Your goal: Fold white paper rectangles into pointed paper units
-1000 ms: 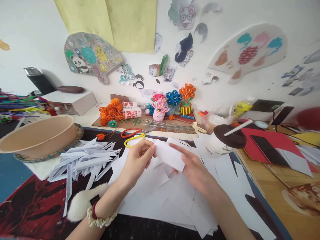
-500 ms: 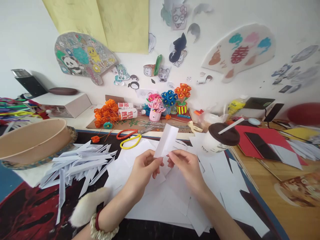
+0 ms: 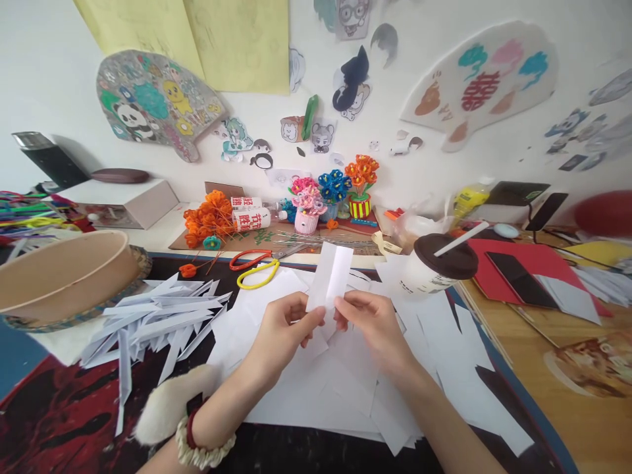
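Observation:
Between my hands a white paper strip [image 3: 330, 273] stands up, with a lengthwise crease running down it. My left hand [image 3: 291, 322] pinches its lower left corner between thumb and fingers. At the lower right corner, my right hand [image 3: 368, 322] grips the same strip with thumb and forefinger. Beneath both hands lies a spread of loose white paper sheets [image 3: 301, 395]. To the left is a heap of narrow folded paper strips [image 3: 158, 316]. Scissors [image 3: 259, 266] with red and yellow handles rest just beyond the sheets.
A lidded cup [image 3: 439, 263] with a straw stands on the right by the papers. A large beige bowl [image 3: 69, 270] is at the left. Flower pots [image 3: 306, 210] and a plastic bottle [image 3: 254, 217] line the back. A phone [image 3: 518, 280] lies on red paper.
The strip has turned to face me more, showing both sides of its crease. Both hands keep hold of it, and the view has shifted slightly.

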Available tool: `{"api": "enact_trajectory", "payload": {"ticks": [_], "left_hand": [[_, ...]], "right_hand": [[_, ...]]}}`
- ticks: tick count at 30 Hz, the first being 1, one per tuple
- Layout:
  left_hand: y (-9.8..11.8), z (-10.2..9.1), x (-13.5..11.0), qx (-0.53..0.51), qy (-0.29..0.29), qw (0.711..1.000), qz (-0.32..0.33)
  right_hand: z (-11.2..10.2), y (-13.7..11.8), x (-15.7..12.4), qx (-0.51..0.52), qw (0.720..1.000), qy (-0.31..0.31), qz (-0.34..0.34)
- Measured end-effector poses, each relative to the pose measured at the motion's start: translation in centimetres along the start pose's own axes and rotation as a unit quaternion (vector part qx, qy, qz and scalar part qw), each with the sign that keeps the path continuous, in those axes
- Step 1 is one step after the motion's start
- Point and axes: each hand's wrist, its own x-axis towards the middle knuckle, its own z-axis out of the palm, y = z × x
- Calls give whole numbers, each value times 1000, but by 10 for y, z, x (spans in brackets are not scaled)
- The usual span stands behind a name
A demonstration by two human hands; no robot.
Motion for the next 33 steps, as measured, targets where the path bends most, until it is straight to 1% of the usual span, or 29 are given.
{"api": "enact_trajectory", "payload": {"ticks": [3,6,10,13,16,19,21,23,24,26,28,30,31,33], "left_hand": [[0,1,0,3,-13,1000,-13],[1,0,0,-8,-27,999,-27],[1,-2,2,-1,-33,999,-30],[0,-2,3,4,-37,999,-25],[-2,-1,2,16,-23,999,-18],[0,-3,1,60,-37,998,3],[4,-9,0,116,-51,991,53],[8,-16,0,183,-49,971,143],[8,-19,0,214,-57,955,195],[6,-25,1,288,-56,910,294],[2,-27,3,360,-41,857,368],[-3,-27,5,401,-16,818,412],[-5,-26,5,407,-3,808,426],[-6,-25,6,407,14,799,442]], "right_hand": [[1,1,0,0,1000,-14,6],[0,1,0,-1,1000,-3,5],[-2,1,1,11,1000,3,6],[-2,2,2,16,1000,-12,9],[-1,3,2,16,999,-39,18],[-1,2,1,9,999,-37,18],[-3,0,0,6,1000,-16,19],[-5,-1,0,8,1000,-2,23],[-6,-2,0,10,1000,-1,24],[-7,-2,0,12,1000,-8,27],[-7,-2,0,10,999,-20,30],[-7,-2,1,7,999,-33,33],[-7,-2,1,7,999,-41,34],[-7,-2,1,8,997,-65,40]]}}
